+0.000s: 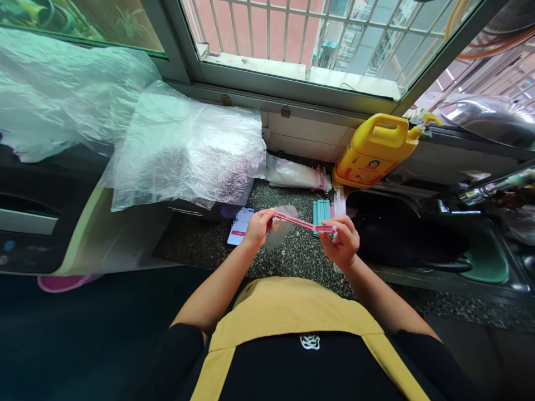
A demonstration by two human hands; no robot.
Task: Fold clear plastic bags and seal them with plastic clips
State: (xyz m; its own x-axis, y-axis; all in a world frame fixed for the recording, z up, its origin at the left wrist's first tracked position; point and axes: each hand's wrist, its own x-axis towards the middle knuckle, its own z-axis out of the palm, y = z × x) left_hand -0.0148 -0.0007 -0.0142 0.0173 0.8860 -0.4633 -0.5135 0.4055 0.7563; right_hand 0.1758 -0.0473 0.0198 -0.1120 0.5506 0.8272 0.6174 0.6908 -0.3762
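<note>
Both hands hold a long pink sealing clip (301, 223) level over the speckled counter (292, 256). My left hand (258, 227) pinches its left end, and a small clear plastic bag (281, 225) hangs by that end under the clip. My right hand (341, 240) grips the right end with curled fingers. Just behind the clip, several teal clips (321, 210) lie side by side on the counter, with another pink clip (339, 201) beside them.
A yellow jug (376, 150) stands at the back near the window. A dark sink (401, 234) lies to the right. Large clear plastic bags (184, 147) cover an appliance on the left. A white card (240, 225) and a small packet (292, 174) rest on the counter.
</note>
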